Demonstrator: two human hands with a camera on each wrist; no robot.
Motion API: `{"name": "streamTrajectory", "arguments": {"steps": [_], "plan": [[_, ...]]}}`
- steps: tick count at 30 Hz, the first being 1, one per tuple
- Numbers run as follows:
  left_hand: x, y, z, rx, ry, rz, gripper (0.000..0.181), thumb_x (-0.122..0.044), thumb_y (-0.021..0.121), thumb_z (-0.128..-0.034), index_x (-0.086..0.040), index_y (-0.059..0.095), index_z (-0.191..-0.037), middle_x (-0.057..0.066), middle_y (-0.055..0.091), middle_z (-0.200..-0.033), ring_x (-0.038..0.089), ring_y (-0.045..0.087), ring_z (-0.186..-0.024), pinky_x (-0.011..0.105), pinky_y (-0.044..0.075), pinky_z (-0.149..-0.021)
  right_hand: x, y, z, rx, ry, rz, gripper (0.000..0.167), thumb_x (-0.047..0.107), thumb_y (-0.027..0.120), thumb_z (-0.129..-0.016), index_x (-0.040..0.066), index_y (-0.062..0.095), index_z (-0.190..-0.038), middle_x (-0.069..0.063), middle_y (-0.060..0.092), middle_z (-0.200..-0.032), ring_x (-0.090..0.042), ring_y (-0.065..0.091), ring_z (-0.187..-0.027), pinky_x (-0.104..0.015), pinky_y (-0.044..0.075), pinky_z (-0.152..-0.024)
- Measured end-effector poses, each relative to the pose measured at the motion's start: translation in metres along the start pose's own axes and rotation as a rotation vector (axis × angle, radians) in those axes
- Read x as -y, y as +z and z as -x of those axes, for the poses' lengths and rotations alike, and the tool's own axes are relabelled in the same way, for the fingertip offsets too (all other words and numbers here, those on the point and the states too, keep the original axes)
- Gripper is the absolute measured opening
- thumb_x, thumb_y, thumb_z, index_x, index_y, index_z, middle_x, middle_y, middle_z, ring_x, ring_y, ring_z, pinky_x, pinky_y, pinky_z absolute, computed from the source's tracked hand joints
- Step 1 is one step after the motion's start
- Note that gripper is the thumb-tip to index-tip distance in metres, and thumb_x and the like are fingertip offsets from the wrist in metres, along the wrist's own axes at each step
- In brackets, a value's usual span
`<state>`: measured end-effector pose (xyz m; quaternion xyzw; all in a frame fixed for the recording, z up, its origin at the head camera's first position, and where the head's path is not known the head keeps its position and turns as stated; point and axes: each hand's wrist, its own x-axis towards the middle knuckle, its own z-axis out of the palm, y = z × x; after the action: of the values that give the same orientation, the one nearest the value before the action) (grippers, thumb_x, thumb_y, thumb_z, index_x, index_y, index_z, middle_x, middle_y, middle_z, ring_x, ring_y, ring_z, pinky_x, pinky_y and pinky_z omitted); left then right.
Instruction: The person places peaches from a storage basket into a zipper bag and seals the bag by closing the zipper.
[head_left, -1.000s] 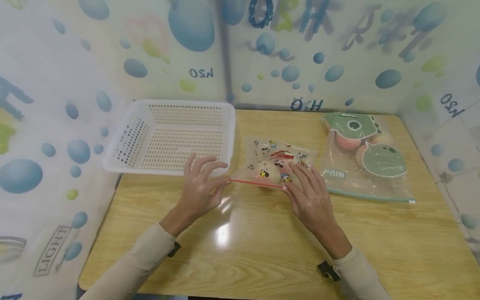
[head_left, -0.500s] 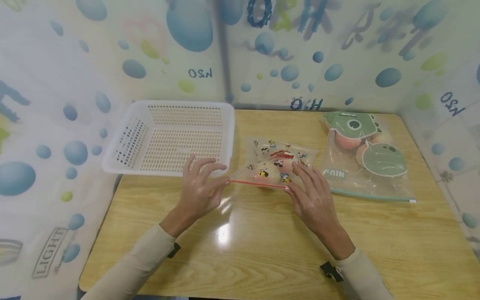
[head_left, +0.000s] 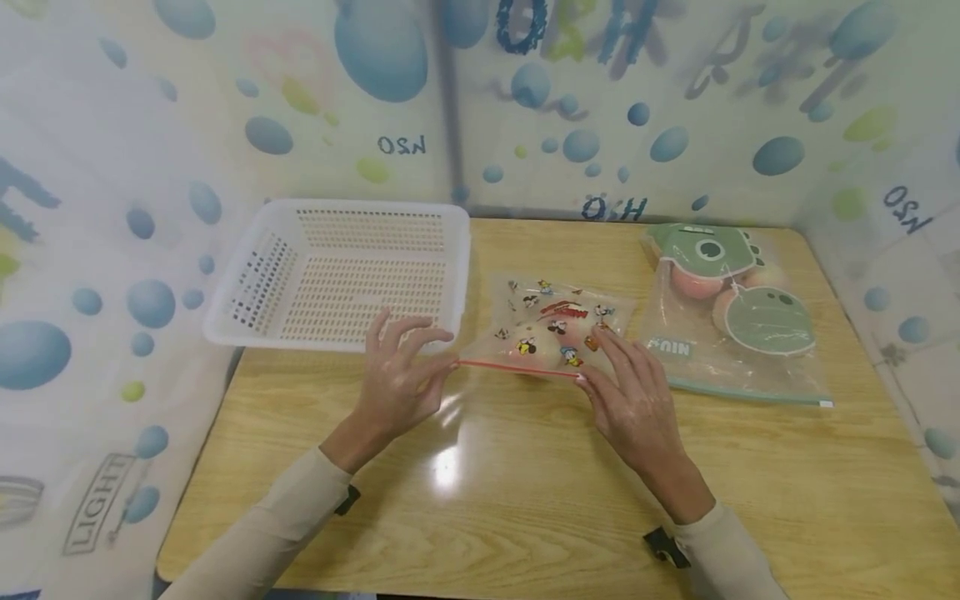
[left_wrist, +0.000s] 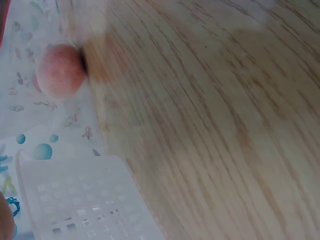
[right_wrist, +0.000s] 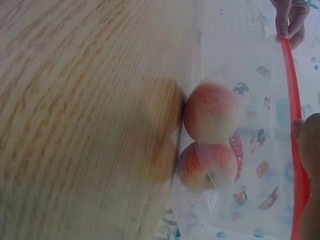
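A clear zip bag (head_left: 525, 329) printed with cartoon characters lies mid-table, two peaches (right_wrist: 212, 112) showing through its side in the right wrist view. Its red zip strip (head_left: 517, 367) runs along the edge nearest the person. My left hand (head_left: 401, 379) pinches the strip's left end between thumb and index finger, the other fingers spread. With thumb and index finger, my right hand (head_left: 633, 400) pinches the strip farther right, at a small white slider (head_left: 580, 378). The right hand's other fingers lie over the bag and hide its right corner.
A white perforated basket (head_left: 225, 325) stands behind the left hand. At the right lies a larger zip bag (head_left: 742, 375) with green dinosaur print and several peaches inside. A patterned curtain (head_left: 555, 125) closes off the back and sides of the wooden table (head_left: 495, 517).
My right hand has slid slightly to the right along the strip with the white slider, and more of the red strip shows. The left hand stays in place.
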<state>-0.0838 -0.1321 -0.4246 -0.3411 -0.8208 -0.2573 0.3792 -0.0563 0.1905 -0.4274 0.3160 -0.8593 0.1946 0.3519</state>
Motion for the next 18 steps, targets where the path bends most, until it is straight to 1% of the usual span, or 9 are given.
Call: {"name": "streamTrajectory", "arguments": {"steps": [4, 10, 14, 18], "plan": [[0.001, 0.0004, 0.0008, -0.001, -0.003, -0.004, 0.013, -0.018, 0.069, -0.0855, -0.009, 0.077, -0.08, 0.009, 0.069, -0.104, 0.039, 0.061, -0.106, 0.074, 0.024, -0.106, -0.0006, 0.0003, -0.0011, -0.036, -0.011, 0.007, 0.034, 0.024, 0.055, -0.105, -0.002, 0.074, -0.095, -0.022, 0.057, -0.141, -0.045, 0.058, -0.121, -0.065, 0.041, -0.1], [0.0021, 0.0001, 0.0013, -0.012, -0.01, -0.004, 0.009, -0.015, 0.071, -0.084, -0.01, 0.077, -0.079, 0.008, 0.07, -0.104, 0.039, 0.062, -0.106, 0.074, 0.025, -0.106, -0.0019, -0.0002, 0.0004, -0.038, 0.005, 0.016, 0.035, 0.026, 0.054, -0.106, -0.001, 0.074, -0.095, -0.022, 0.057, -0.141, -0.045, 0.058, -0.12, -0.067, 0.04, -0.1], [0.0028, -0.0017, 0.0022, 0.011, -0.011, -0.03, 0.009, -0.016, 0.07, -0.0831, -0.012, 0.077, -0.079, 0.007, 0.071, -0.104, 0.038, 0.062, -0.106, 0.074, 0.026, -0.105, -0.0031, 0.0003, -0.0004, -0.054, -0.003, 0.013, 0.036, 0.026, 0.054, -0.106, -0.001, 0.074, -0.093, -0.022, 0.058, -0.139, -0.045, 0.059, -0.118, -0.068, 0.04, -0.099], [0.0027, -0.0036, 0.0048, 0.024, -0.013, -0.034, 0.01, -0.017, 0.07, -0.0829, -0.012, 0.077, -0.079, 0.007, 0.071, -0.105, 0.037, 0.062, -0.107, 0.075, 0.027, -0.104, -0.0037, 0.0011, -0.0008, -0.066, -0.017, 0.009, 0.037, 0.026, 0.054, -0.106, -0.002, 0.073, -0.092, -0.023, 0.059, -0.138, -0.046, 0.06, -0.116, -0.068, 0.041, -0.097]]}}
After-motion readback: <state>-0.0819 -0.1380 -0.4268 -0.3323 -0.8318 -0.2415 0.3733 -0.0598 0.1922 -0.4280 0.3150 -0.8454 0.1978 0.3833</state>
